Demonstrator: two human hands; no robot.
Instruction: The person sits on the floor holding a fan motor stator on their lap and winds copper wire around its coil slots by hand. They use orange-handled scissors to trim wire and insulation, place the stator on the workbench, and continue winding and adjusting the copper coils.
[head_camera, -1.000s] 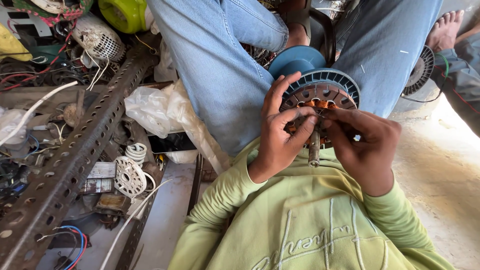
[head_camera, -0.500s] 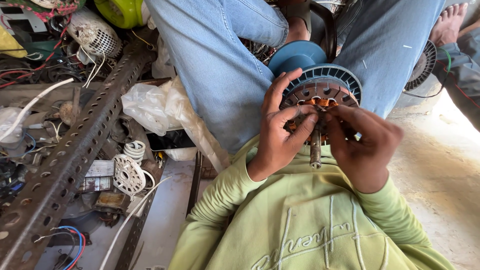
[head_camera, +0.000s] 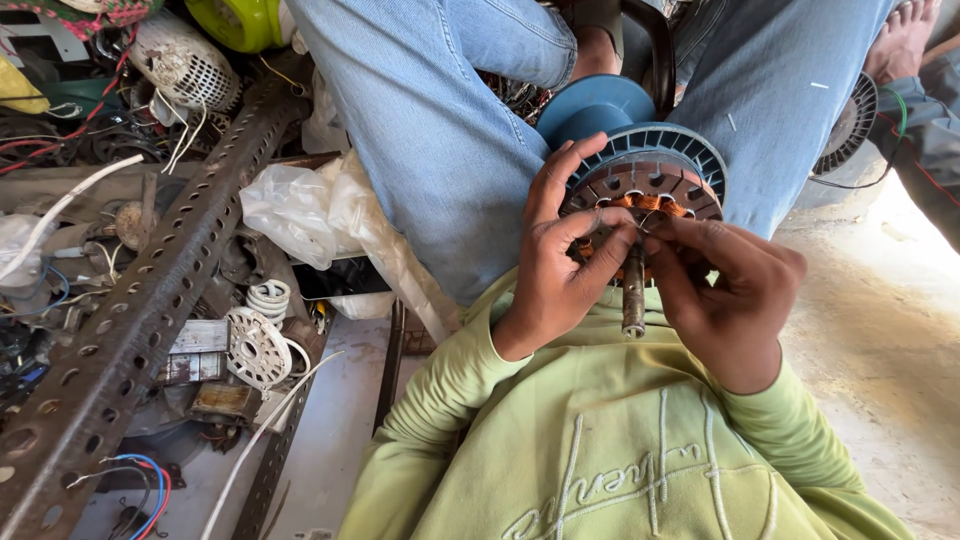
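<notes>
- Head view: the left hand (head_camera: 560, 265) lies on the near face of a round motor stator (head_camera: 645, 185), thumb and forefinger pinched together at its centre, the remaining fingers spread up along the left rim.
- Head view: the right hand (head_camera: 725, 295) meets it from the right, fingertips closed at the same spot; the two hands touch at the fingertips.
- Whatever is pinched between the fingertips is too fine to make out.
- The stator is held upright just above the person's chest, between the knees. Copper windings (head_camera: 650, 203) show in its slots.
- A blue ribbed housing (head_camera: 640, 135) sits directly behind the stator, touching it.
- A metal shaft (head_camera: 633, 295) projects from the stator centre toward the camera, between the two hands.
- The person wears a light green sweatshirt (head_camera: 600, 440) and blue jeans (head_camera: 440, 120).
- To the left: a perforated steel angle bar (head_camera: 150, 300) runs diagonally; beside it a crumpled clear plastic bag (head_camera: 300, 210), a white plastic winding form (head_camera: 257, 345) and loose wires (head_camera: 140, 480).
- Top right: a bare foot (head_camera: 905, 40) of another person, well apart from the hands.
</notes>
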